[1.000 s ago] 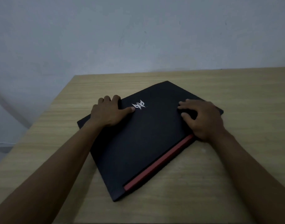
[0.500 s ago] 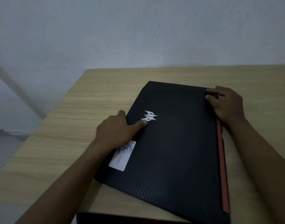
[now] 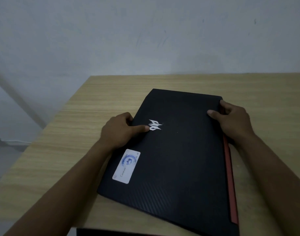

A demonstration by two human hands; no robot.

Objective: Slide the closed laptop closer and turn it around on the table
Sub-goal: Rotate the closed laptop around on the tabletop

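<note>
The closed black laptop [image 3: 178, 160] lies on the wooden table [image 3: 64, 150], its short side away from me and its red hinge strip along the right edge. A silver logo and a white sticker show on the lid. My left hand [image 3: 120, 132] grips the laptop's left edge, thumb flat on the lid next to the logo. My right hand [image 3: 234, 121] holds the far right corner, thumb on top and fingers curled over the edge. The laptop's near corner overhangs the table's front edge.
A plain grey wall [image 3: 146, 34] rises behind the table. The table's left edge [image 3: 49, 126] drops off to the floor. A dark object [image 3: 111, 232] with a red line shows at the bottom of the frame, below the table's front edge.
The laptop has turned clockwise and come closer; its red strip went from the near side to the right side. My right hand moved to the far right corner, and the white sticker came into view.
</note>
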